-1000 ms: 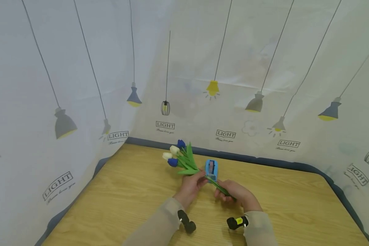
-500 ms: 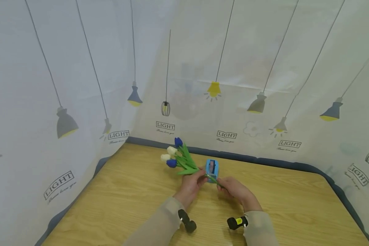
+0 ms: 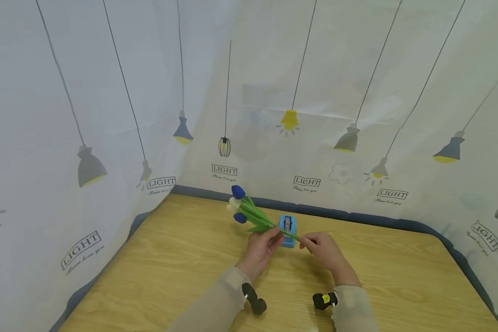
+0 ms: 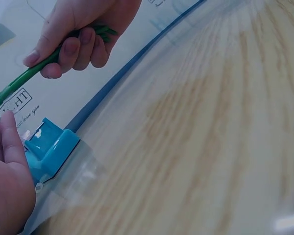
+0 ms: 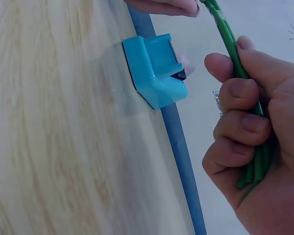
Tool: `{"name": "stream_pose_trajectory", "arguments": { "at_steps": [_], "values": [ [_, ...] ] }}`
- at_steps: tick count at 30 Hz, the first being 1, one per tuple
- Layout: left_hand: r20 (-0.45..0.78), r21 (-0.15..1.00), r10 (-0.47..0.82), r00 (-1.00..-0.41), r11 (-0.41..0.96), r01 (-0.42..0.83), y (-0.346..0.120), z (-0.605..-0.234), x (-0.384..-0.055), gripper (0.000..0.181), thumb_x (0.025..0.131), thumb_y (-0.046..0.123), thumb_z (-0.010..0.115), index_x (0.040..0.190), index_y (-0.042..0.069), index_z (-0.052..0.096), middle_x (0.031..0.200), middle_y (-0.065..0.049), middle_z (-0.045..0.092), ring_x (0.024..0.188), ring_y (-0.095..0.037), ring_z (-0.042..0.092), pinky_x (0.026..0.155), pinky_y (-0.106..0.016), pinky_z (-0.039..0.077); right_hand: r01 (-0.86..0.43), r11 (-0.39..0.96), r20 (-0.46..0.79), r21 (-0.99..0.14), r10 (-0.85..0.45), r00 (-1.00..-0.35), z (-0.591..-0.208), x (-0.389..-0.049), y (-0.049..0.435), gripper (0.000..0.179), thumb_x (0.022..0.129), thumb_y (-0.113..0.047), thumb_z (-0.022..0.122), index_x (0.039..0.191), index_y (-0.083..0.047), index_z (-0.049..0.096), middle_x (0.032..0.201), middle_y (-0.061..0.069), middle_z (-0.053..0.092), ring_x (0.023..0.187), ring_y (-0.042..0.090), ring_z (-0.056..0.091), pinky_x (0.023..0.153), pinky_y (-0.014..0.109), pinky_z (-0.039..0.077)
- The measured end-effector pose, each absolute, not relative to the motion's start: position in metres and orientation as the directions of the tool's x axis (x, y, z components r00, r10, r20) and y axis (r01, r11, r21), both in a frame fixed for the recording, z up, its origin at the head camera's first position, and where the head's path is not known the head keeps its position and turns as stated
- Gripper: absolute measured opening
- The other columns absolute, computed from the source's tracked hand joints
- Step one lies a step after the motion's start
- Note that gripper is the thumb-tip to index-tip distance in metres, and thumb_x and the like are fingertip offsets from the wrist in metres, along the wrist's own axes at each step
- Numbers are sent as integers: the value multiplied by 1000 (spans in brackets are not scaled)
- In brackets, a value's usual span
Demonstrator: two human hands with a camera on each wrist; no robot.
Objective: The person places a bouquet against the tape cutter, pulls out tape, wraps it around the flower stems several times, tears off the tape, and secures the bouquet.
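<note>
A bunch of blue and white tulips (image 3: 255, 214) with green leaves slants over the table, heads to the far left. My left hand (image 3: 262, 246) pinches the stems just below the leaves. Lower down, my right hand (image 3: 324, 251) grips the stems (image 5: 228, 36); in the right wrist view its fingers curl round them and the cut ends show at the palm. Behind the stems stands a blue tape dispenser (image 3: 287, 224) with a pinkish roll and a toothed edge. A shiny patch shows on the stems near the left fingers in the right wrist view.
The wooden table (image 3: 170, 276) ends at a dark blue border (image 3: 340, 214) along the back and sides. White curtains printed with lamps (image 3: 290, 120) rise behind it. Black camera mounts (image 3: 253, 299) sit at both wrists.
The tulips have turned, so the white heads now overlap and the bunch looks narrower. My right hand has risen slightly and shifted right along the stems. The left hand stays in nearly the same place.
</note>
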State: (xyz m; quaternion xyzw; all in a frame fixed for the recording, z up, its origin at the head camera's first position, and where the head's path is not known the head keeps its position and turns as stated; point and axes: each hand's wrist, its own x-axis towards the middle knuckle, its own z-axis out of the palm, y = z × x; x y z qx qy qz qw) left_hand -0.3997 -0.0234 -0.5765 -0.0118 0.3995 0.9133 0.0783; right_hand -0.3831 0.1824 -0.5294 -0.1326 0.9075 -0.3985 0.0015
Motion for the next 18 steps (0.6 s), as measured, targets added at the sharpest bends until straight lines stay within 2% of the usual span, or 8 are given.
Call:
{"name": "stream_pose_trajectory", "arguments": {
  "at_steps": [7, 10, 15, 18],
  "values": [
    [-117, 719, 99, -988, -678, -153, -23, -575, -398, 11, 99, 4, 73, 107, 5, 66, 92, -1, 75, 84, -10, 75, 82, -23, 65, -263, 672, 97, -692, -275, -957, -535, -387, 184, 30, 109, -24, 62, 88, -10, 79, 72, 5, 61, 64, 14, 48, 61, 27, 44],
    [-133, 720, 86, -987, -676, -156, -22, -576, -398, 11, 98, 1, 73, 106, 4, 66, 93, -1, 74, 84, -11, 74, 81, -22, 65, -245, 690, 50, -682, -290, -956, -535, -387, 184, 30, 109, -24, 62, 86, -12, 78, 71, 2, 60, 63, 14, 48, 60, 27, 43],
    [-147, 737, 82, -986, -656, -165, -21, -577, -397, 12, 96, 0, 73, 104, 4, 66, 92, -3, 72, 84, -11, 74, 81, -21, 65, -202, 690, -35, -695, -313, -949, -531, -382, 185, 38, 110, -29, 59, 82, -9, 76, 62, -1, 53, 55, 12, 42, 56, 26, 40],
    [-140, 750, 91, -986, -641, -165, -21, -578, -398, 14, 96, 0, 72, 108, 2, 65, 92, -3, 71, 84, -10, 74, 82, -21, 64, -129, 627, -110, -768, -328, -938, -528, -380, 185, 44, 112, -31, 54, 88, -3, 76, 62, -3, 56, 55, 10, 46, 55, 24, 42]
  ]
}}
